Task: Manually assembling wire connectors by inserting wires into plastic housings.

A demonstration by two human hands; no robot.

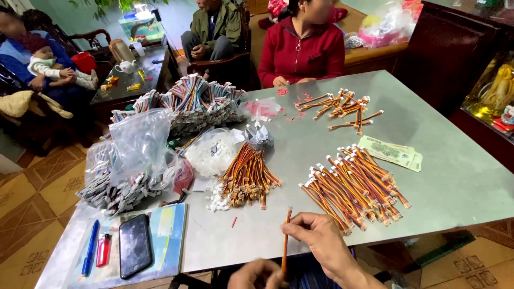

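Observation:
My right hand point(320, 241) and my left hand point(258, 275) sit at the near edge of the grey metal table point(455, 176). Together they pinch one thin orange-striped wire lead point(286, 238), held nearly upright. My left hand grips its lower end and is partly cut off by the frame. Just beyond my right hand lies a spread pile of finished leads with white connectors point(356, 187). A bundle of bare orange leads point(246, 176) lies left of centre, with loose white connectors point(217, 199) beside it.
Clear plastic bags point(142, 144), heaps of multicoloured ribbon leads point(198, 101), a phone point(134, 245), pen point(90, 248) and lighter point(103, 250) lie at left. Banknotes point(391, 152) lie at right. A person in red point(302, 48) works at the far side; others sit behind.

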